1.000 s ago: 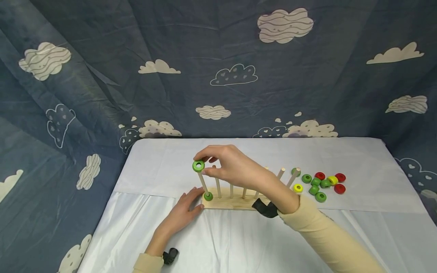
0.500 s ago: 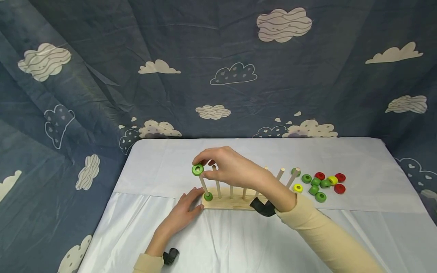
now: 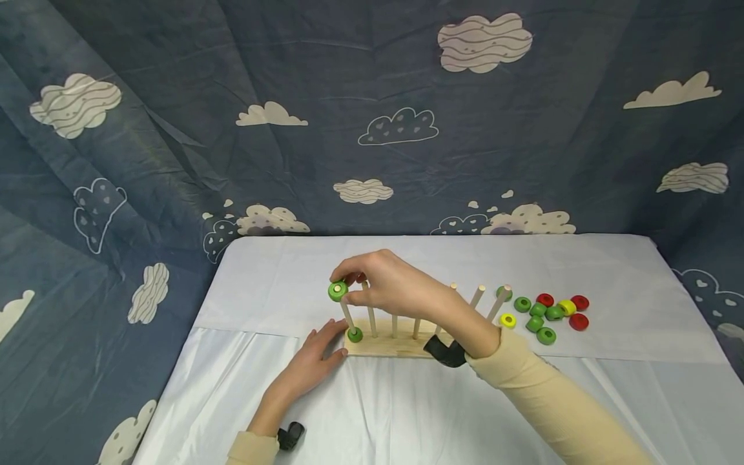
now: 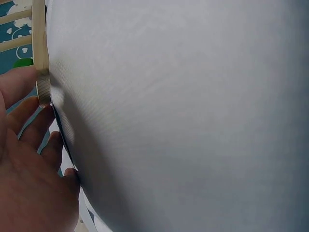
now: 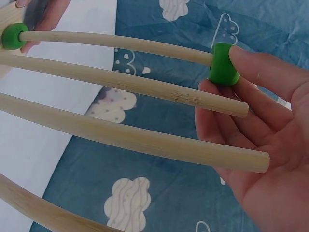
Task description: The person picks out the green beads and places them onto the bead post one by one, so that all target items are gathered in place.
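Note:
My right hand (image 3: 391, 284) pinches a green wooden bead (image 5: 224, 65) between thumb and fingers. The bead sits on the top end of the leftmost peg (image 5: 120, 42), whose pale tip shows through its hole in the head view. At the foot of that same peg lies another green bead (image 3: 355, 335). The pegs stand upright in a long wooden peg board (image 3: 383, 349). My left hand (image 3: 314, 361) holds the board's left end, thumb at the front corner and index finger at the back; the left wrist view shows its fingertips against the wood (image 4: 41, 53).
Loose beads lie right of the board: several green beads (image 3: 546, 335), red beads (image 3: 578, 321) and yellow beads (image 3: 507, 320). The other pegs (image 5: 145, 145) stand close beside and under my right hand and forearm. A white cloth (image 3: 261, 284) covers the table; a cloud-print curtain (image 3: 314, 161) hangs behind.
The right hand has brought the green bead slightly down onto the leftmost peg's top; the peg's tip now fills its hole. The left hand has stayed at the board's end.

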The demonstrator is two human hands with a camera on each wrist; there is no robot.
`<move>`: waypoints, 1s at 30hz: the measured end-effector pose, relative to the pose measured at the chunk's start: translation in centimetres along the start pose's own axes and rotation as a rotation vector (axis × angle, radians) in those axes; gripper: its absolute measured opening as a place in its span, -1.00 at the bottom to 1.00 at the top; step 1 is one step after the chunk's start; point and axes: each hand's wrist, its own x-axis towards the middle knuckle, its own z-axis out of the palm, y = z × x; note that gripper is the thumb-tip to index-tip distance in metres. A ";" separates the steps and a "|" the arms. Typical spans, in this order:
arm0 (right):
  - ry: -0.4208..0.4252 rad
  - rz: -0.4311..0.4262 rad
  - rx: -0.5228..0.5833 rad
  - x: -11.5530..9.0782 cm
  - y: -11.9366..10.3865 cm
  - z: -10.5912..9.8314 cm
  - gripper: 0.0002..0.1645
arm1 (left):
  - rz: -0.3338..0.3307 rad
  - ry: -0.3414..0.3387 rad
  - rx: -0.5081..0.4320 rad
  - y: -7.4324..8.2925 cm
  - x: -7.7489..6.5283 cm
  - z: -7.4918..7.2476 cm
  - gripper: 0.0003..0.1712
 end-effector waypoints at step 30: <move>0.069 -0.030 0.011 -0.8 -0.3 -0.5 -0.63 | 0.001 0.006 0.018 -0.2 0.0 0.1 -0.36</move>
